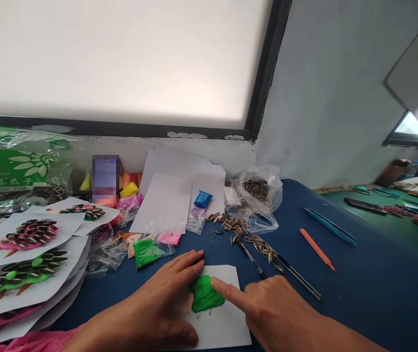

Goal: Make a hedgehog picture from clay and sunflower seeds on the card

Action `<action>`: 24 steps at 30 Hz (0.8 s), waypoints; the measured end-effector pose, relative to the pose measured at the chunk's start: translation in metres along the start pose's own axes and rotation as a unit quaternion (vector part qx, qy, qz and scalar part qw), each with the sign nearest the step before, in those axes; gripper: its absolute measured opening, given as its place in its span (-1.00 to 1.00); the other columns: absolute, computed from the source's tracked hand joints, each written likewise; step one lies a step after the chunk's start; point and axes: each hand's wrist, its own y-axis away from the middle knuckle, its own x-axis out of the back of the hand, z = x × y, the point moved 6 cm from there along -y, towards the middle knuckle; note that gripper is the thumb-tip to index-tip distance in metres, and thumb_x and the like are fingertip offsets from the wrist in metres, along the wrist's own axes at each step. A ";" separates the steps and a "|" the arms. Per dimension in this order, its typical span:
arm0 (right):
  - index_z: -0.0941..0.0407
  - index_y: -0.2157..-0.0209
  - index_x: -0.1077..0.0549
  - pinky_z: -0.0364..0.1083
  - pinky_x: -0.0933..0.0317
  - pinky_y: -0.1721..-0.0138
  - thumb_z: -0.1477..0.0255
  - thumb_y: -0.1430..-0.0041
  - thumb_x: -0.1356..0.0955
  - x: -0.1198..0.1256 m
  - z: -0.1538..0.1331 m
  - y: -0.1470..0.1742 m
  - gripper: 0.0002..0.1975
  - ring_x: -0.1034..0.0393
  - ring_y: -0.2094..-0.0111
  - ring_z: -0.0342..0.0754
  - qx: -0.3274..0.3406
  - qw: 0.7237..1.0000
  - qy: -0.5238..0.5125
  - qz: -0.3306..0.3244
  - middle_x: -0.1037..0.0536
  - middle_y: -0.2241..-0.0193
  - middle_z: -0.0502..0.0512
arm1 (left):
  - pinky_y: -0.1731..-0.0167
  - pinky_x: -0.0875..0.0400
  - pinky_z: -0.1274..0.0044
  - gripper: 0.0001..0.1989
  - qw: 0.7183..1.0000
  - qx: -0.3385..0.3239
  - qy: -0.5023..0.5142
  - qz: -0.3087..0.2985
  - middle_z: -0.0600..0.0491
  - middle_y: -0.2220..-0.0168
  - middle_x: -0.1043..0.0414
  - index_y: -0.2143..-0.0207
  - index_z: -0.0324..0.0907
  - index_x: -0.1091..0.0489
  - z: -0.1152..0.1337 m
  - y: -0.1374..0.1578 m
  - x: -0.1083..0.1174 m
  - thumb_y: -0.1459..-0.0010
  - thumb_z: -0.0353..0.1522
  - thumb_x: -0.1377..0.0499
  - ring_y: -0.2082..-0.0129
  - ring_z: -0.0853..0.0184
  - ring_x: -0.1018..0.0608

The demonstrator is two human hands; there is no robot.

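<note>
On a small sheet of white paper (227,333) lies a flattened patch of bright green modelling clay (206,296), with a paler beige bit at its left end and short pen-drawn legs below. My left hand (157,298) rests over the left side of the sheet, thumb and fingers spread, holding nothing. With its index fingertip, my right hand (271,305) touches the upper right part of the green clay; its other fingers are curled and grip nothing I can see. Part of the beige bit is hidden by my left hand.
Finished seed-and-clay pictures (29,234) are stacked at left. Packets of green clay (147,253) and blue clay (203,198) lie ahead, near loose sunflower seeds (234,224) and a seed bag (256,193). Pens, an orange marker (317,249) and blue tweezers (330,226) are at right.
</note>
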 end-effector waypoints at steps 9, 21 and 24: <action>0.09 -0.31 -0.07 -0.07 0.29 0.65 0.46 -0.02 -0.34 -0.007 -0.006 -0.002 -0.21 -0.49 0.54 0.05 0.010 0.998 0.039 -0.042 -0.61 0.46 0.11 | -0.29 0.09 0.09 -0.06 1.000 -0.021 -0.011 0.016 -0.03 -0.40 0.16 -0.31 -0.06 -0.11 -0.001 -0.003 0.002 0.15 -0.37 -0.38 -0.37 -0.06 0.06; 0.13 -0.29 -0.08 -0.08 0.31 0.63 0.46 0.06 -0.31 -0.016 -0.009 -0.010 -0.18 -0.47 0.56 0.03 0.025 0.999 0.032 0.020 -0.60 0.47 0.12 | -0.30 0.10 0.15 -0.04 1.000 0.009 -0.022 -0.013 -0.03 -0.41 0.24 -0.33 -0.13 -0.04 0.008 0.000 0.005 0.13 -0.44 -0.34 -0.38 0.02 0.12; 0.16 -0.30 -0.07 -0.08 0.30 0.64 0.48 0.05 -0.31 -0.013 -0.010 -0.012 -0.19 -0.49 0.54 0.05 0.020 0.999 0.040 -0.002 -0.61 0.44 0.15 | -0.30 0.10 0.15 -0.05 1.000 0.005 -0.025 -0.012 -0.04 -0.40 0.24 -0.32 -0.14 -0.06 0.008 0.000 0.004 0.14 -0.43 -0.35 -0.38 0.01 0.11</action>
